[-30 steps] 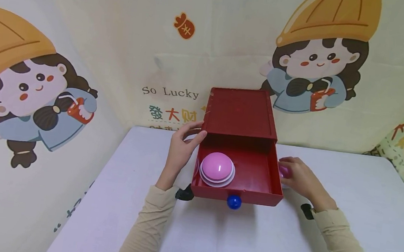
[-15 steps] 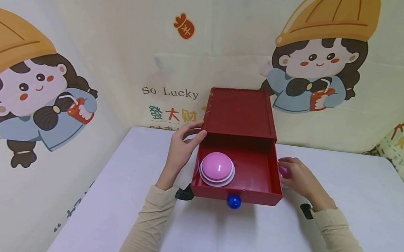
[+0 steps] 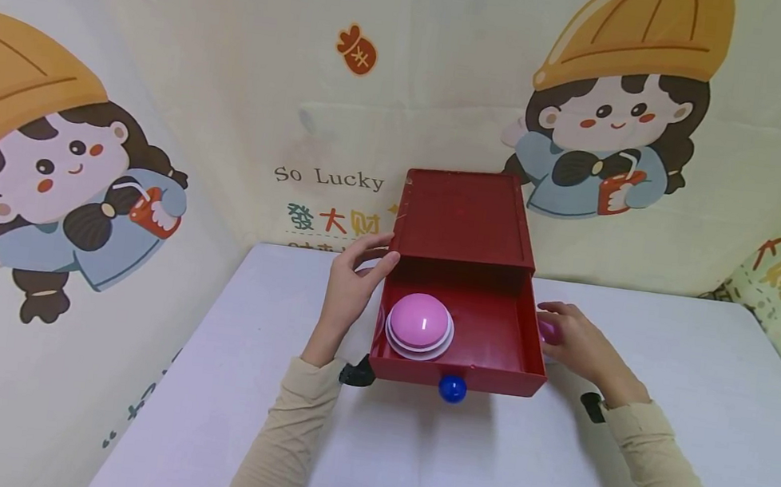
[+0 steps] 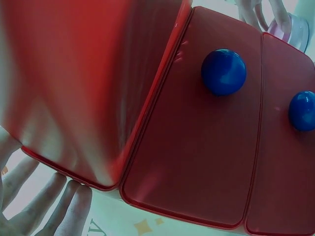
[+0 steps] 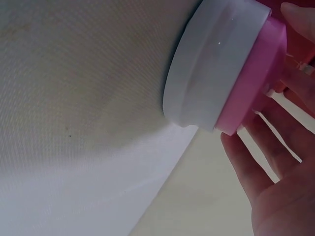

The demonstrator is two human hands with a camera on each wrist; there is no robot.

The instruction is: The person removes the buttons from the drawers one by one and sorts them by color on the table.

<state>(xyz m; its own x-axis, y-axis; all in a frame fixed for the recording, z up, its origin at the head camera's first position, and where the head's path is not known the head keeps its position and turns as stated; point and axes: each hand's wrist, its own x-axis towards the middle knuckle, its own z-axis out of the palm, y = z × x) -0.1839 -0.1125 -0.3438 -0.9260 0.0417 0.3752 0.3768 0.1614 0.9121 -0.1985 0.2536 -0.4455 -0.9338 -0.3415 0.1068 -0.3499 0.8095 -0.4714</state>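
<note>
The left hand (image 3: pixel 349 285) lies loose against the cabinet (image 3: pixel 467 218), likely to steady it; the right hand (image 3: pixel 583 346) grips the pot (image 5: pixel 211 69), beside the cabinet on the bench (image 3: pixel 422 472), by its pink top (image 5: pixel 256 73). The pulled-out drawer (image 3: pixel 498 382) holds a pink dome (image 3: pixel 419 321).

In the head view, a white table (image 3: pixel 422 472) is at six o'clock. On the pale walls (image 3: pixel 264 84), a cartoon girl (image 3: pixel 70 167) is at nine, another cartoon girl (image 3: pixel 618 113) at two, a little red bag (image 3: pixel 357 51) at eleven.
</note>
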